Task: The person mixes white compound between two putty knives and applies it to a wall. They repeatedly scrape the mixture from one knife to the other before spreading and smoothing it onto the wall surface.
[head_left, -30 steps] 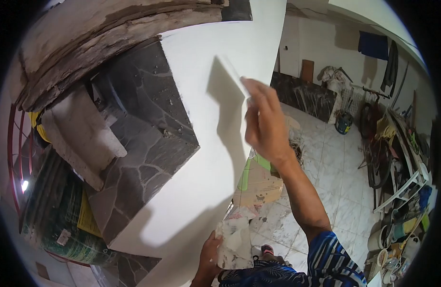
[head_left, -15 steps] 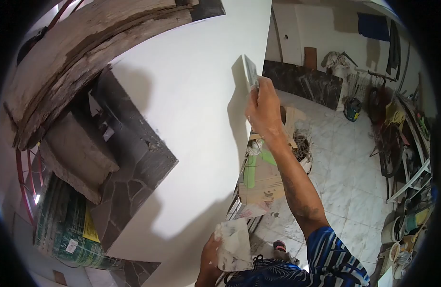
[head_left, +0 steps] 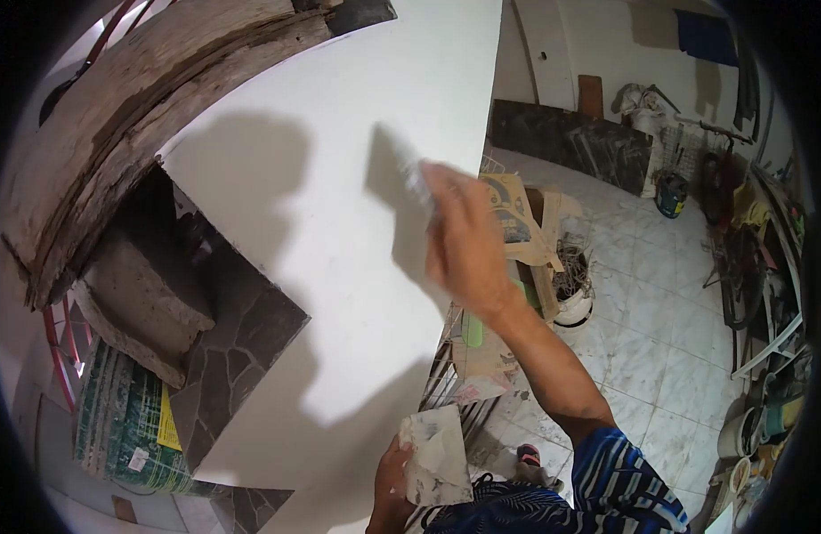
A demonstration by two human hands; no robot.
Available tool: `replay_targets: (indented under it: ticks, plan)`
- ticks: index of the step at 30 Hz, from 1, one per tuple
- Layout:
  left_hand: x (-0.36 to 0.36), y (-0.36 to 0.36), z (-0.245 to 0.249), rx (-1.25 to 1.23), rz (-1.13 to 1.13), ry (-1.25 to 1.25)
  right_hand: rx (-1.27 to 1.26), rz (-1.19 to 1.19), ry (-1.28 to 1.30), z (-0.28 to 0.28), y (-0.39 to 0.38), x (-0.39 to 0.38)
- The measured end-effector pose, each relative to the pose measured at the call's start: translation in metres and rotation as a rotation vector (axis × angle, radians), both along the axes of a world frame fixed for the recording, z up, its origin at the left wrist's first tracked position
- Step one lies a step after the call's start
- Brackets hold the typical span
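My right hand (head_left: pixel 468 240) is wrapped round a flat scraper blade (head_left: pixel 415 173), blurred by motion, over the upper part of a smooth white wall panel (head_left: pixel 339 205). Shadows of the hand and tool fall on the panel just left of them. Low in the view, my left hand (head_left: pixel 394 485) grips the left edge of a pale square board (head_left: pixel 437 454) smeared with whitish paste, close to my body.
A thick rough wooden beam (head_left: pixel 143 107) curves along the upper left, above dark stone-patterned steps (head_left: pixel 237 347). Green wrapped material (head_left: pixel 117 427) lies lower left. Right of the panel are an open paper sack (head_left: pixel 513 209), a white bucket (head_left: pixel 573 310) and stacked clutter (head_left: pixel 748 294).
My right hand and the blade have moved left and slightly down over the panel. The view has shifted a little. My left hand still holds the board in nearly the same place.
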State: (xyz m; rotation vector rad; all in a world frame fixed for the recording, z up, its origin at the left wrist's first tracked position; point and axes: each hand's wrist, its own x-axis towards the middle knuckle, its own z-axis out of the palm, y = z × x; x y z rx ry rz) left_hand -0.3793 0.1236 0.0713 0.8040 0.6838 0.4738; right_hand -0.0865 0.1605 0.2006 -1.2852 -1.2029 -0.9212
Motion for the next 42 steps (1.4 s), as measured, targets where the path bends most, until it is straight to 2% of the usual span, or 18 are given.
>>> replay_targets:
  ticks: [4, 10, 17, 20, 22, 26, 29, 42]
  plan:
    - [-0.001, -0.001, -0.001, 0.013, -0.004, -0.035, 0.020, -0.034, 0.226, 0.001, 0.007, 0.032]
    - [0.002, -0.004, 0.003, 0.117, -0.031, -0.065, -0.031, -0.016, 0.151, 0.000, 0.006, 0.024]
    - [0.005, -0.001, 0.005, 0.075, -0.034, -0.043, -0.071, 0.086, 0.055, 0.001, -0.006, 0.006]
    - [0.003, 0.000, -0.001, 0.131, -0.048, -0.019, -0.064, 0.146, 0.094, 0.001, -0.010, 0.008]
    - [0.002, 0.002, -0.006, 0.127, -0.038, -0.014, -0.077, 0.102, 0.198, -0.002, -0.007, 0.013]
    - [0.005, 0.002, -0.005, -0.041, 0.024, -0.042, -0.088, 0.045, 0.356, -0.003, 0.001, 0.019]
    - [0.005, 0.002, -0.005, -0.045, 0.014, -0.059, -0.071, 0.005, 0.294, -0.003, 0.009, 0.020]
    - [0.009, 0.000, 0.002, -0.012, 0.015, -0.026, -0.141, 0.158, 0.083, -0.002, -0.010, 0.002]
